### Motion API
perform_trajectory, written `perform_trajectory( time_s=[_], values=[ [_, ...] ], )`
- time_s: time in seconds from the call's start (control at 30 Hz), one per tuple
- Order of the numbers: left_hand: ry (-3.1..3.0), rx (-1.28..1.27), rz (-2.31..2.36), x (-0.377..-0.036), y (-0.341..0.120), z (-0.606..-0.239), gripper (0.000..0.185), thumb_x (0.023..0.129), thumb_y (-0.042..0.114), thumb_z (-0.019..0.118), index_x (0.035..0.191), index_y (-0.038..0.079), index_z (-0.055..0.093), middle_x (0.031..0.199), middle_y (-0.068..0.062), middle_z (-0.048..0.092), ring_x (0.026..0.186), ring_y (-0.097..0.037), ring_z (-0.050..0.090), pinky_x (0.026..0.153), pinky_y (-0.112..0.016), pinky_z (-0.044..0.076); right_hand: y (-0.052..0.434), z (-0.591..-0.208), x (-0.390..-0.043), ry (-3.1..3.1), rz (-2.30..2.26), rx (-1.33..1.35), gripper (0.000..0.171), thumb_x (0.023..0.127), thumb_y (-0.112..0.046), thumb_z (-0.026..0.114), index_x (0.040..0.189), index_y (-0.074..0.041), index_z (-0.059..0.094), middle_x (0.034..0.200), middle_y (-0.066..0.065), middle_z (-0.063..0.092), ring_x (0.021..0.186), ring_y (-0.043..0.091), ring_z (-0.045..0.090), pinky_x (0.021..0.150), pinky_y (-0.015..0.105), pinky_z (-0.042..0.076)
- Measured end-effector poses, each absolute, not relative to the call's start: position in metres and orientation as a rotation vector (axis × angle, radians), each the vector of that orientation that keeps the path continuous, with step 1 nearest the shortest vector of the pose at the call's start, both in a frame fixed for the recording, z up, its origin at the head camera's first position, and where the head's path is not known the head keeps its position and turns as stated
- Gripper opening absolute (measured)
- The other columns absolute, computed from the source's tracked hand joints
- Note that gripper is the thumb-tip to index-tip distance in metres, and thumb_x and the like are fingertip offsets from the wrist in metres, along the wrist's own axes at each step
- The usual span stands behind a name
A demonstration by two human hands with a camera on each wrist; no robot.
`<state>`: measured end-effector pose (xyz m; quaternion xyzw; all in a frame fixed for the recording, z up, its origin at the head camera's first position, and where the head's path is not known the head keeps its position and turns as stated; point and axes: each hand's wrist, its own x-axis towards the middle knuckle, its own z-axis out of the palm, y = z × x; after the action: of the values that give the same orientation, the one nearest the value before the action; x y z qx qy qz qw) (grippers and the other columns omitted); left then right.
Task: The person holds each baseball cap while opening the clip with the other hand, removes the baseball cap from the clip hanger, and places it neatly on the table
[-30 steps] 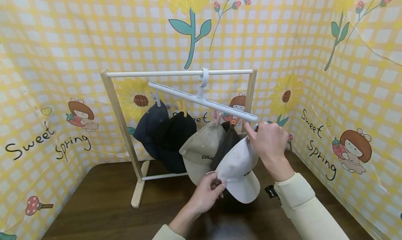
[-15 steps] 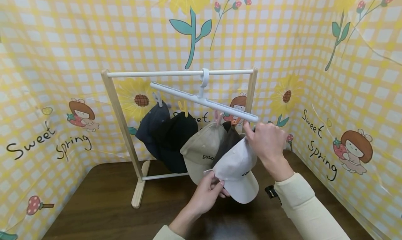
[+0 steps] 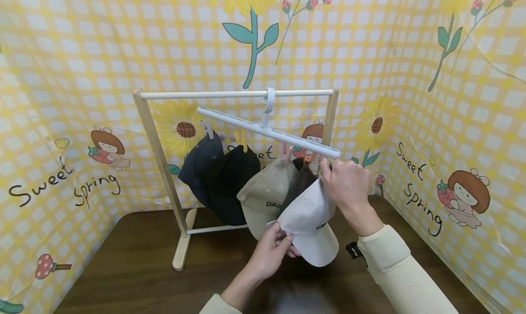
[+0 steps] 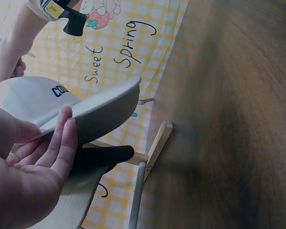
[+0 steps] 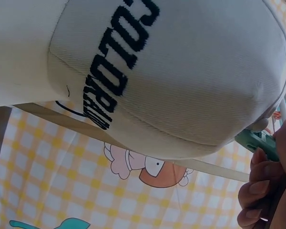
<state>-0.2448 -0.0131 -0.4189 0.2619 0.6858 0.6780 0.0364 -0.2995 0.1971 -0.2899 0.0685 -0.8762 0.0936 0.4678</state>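
Holding white cap (image 3: 309, 218) brim in left hand (image 3: 272, 251) grip | right hand (image 3: 347, 185) pinching teal clip (image 5: 257, 141) at crown

White cap (image 3: 309, 220) with black lettering, beige cap (image 3: 265, 195), navy cap (image 3: 199, 165), black cap (image 3: 234, 177), white hanger (image 3: 267, 131), yellow-and-white gingham backdrop (image 3: 102, 54).

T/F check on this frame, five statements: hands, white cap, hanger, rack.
1. The left hand holds the brim of the white cap. True.
2. The right hand rests flat on the table. False: it is raised at the cap's top, under the end of the white hanger.
3. The hanger hangs from the rack's top rod. True.
4. The white cap lies on the table. False: it is held up in the air.
5. Only one cap is on the hanger. False: several caps hang there, including a beige cap.
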Motion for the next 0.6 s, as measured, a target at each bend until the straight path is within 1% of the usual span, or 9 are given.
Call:
perform_trajectory(
  time_s=[0.17, 0.27, 0.4, 0.5, 0.6],
  values=[
    [2.118, 0.792, 2.063, -0.244, -0.014, -0.418, 0.023, 0.106, 0.0, 0.048, 0.128, -0.008, 0.049, 0.108, -0.025, 0.067, 0.082, -0.041, 0.071, 0.075, -0.043, 0.061, 0.196, -0.289, -0.301, -2.146, 0.247, 0.187, 0.063, 0.106, -0.037, 0.042, 0.047, -0.014, 0.038, 0.046, 0.001, 0.028, 0.04, 0.023, 0.029, 0.036, 0.034, 0.02],
    [2.124, 0.789, 2.049, -0.244, -0.016, -0.417, 0.023, 0.107, 0.0, 0.048, 0.128, -0.008, 0.048, 0.106, -0.024, 0.067, 0.081, -0.039, 0.071, 0.075, -0.041, 0.06, 0.196, -0.288, -0.301, -2.147, 0.254, 0.192, 0.062, 0.106, -0.037, 0.042, 0.047, -0.014, 0.038, 0.045, 0.001, 0.028, 0.04, 0.023, 0.029, 0.036, 0.034, 0.019],
    [2.143, 0.785, 2.031, -0.244, -0.02, -0.417, 0.023, 0.106, 0.0, 0.049, 0.128, -0.008, 0.048, 0.105, -0.024, 0.067, 0.076, -0.032, 0.07, 0.07, -0.031, 0.058, 0.197, -0.286, -0.301, -2.151, 0.26, 0.206, 0.062, 0.106, -0.036, 0.044, 0.048, -0.015, 0.037, 0.045, 0.0, 0.027, 0.041, 0.022, 0.028, 0.036, 0.034, 0.019],
    [2.149, 0.788, 2.021, -0.244, -0.023, -0.417, 0.022, 0.105, -0.002, 0.049, 0.127, -0.008, 0.049, 0.105, -0.024, 0.067, 0.072, -0.027, 0.068, 0.068, -0.03, 0.057, 0.198, -0.285, -0.302, -2.158, 0.267, 0.21, 0.061, 0.105, -0.035, 0.045, 0.048, -0.015, 0.037, 0.045, 0.0, 0.027, 0.041, 0.022, 0.028, 0.037, 0.034, 0.02],
    [2.143, 0.803, 2.01, -0.244, -0.026, -0.419, 0.021, 0.105, -0.002, 0.049, 0.125, -0.01, 0.049, 0.105, -0.024, 0.067, 0.07, -0.024, 0.067, 0.068, -0.034, 0.059, 0.199, -0.285, -0.301, -2.171, 0.276, 0.21, 0.062, 0.105, -0.035, 0.045, 0.048, -0.015, 0.037, 0.045, 0.0, 0.027, 0.041, 0.022, 0.028, 0.037, 0.034, 0.02]
  ],
)
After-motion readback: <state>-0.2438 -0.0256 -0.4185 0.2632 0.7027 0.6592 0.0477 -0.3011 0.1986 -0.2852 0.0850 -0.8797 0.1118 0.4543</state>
